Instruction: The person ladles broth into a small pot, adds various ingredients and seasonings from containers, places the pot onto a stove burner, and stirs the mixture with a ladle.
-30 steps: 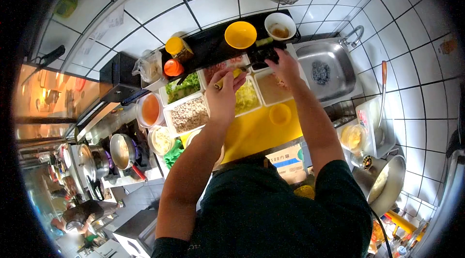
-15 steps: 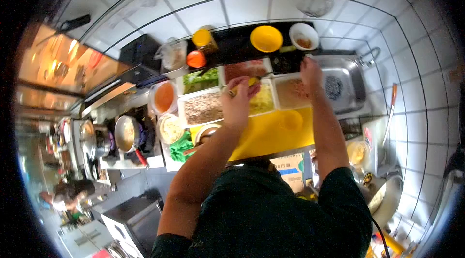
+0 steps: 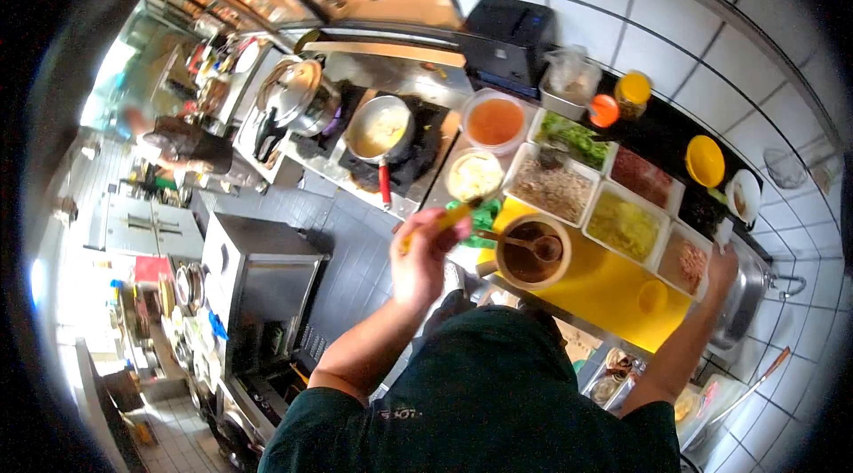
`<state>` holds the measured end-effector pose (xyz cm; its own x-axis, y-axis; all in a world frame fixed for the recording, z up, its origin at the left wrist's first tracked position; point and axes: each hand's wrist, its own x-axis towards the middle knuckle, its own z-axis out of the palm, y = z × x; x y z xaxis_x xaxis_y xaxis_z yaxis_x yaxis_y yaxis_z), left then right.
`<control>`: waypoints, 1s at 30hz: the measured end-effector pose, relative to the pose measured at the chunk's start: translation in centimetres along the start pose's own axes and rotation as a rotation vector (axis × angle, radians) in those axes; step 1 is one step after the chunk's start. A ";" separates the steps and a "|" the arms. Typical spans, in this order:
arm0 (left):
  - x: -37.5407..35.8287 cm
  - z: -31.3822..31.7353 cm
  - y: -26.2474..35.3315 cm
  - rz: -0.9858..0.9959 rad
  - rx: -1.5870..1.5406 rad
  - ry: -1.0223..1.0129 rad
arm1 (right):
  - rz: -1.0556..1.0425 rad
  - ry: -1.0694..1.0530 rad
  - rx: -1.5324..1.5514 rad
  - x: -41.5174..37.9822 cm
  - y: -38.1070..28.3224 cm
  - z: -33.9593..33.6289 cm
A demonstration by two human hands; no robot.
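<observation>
My left hand [image 3: 421,262] is closed around a slim yellow-handled tool [image 3: 450,218] with a dark tip, held out in front of the counter. Just beyond that tip sits a tub of pale shredded food [image 3: 474,175]. To the right of this hand, a pot of dark sauce [image 3: 533,249] has a wooden ladle [image 3: 546,248] resting in it. My right hand [image 3: 723,269] reaches to the far right, its fingers pinched on a small white piece [image 3: 725,231] whose kind is blurred. That hand is beside the container of pinkish chopped food [image 3: 684,262], at the sink's edge.
White containers hold chopped brown food [image 3: 553,186], greens [image 3: 573,137], red meat [image 3: 641,178] and yellow shreds [image 3: 622,222]. A red-handled pan [image 3: 379,128] stands on the stove, beside a pressure cooker [image 3: 302,100]. The sink [image 3: 742,309] lies right. Another person [image 3: 188,146] is far left.
My view has swung left toward the stove. My left hand has moved from over the food containers to left of the sauce pot, still with the yellow-handled tool. My right hand stays near the sink.
</observation>
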<state>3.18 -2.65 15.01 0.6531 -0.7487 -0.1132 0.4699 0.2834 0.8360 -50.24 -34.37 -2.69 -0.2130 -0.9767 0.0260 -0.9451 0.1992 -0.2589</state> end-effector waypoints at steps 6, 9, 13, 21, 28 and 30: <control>5.7 -13.5 5.0 0.406 0.863 0.191 | -0.071 0.128 -0.155 -3.7 -3.9 -3.9; 10.4 -18.5 6.4 0.677 1.396 -0.088 | -0.088 0.123 -0.169 -6.9 -9.5 -6.9; 15.2 -25.3 3.8 0.646 1.759 -0.416 | -0.274 0.363 -0.151 -12.6 -15.1 -7.9; 16.4 -36.2 5.3 0.375 1.401 -0.089 | 0.009 0.605 -0.482 -25.6 -16.9 -7.5; 30.0 -65.9 1.0 -0.165 0.420 0.675 | 0.295 0.369 -1.491 -36.2 5.3 -3.1; 33.2 -70.7 -0.1 -0.159 0.197 0.612 | 0.496 0.296 -1.291 -39.8 7.1 -2.2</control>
<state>66.80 14.90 -26.80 0.8316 -0.2801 -0.4797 0.5092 0.0393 0.8598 -49.00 6.13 -3.38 -0.4760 -0.7646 0.4346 -0.2823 0.6008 0.7479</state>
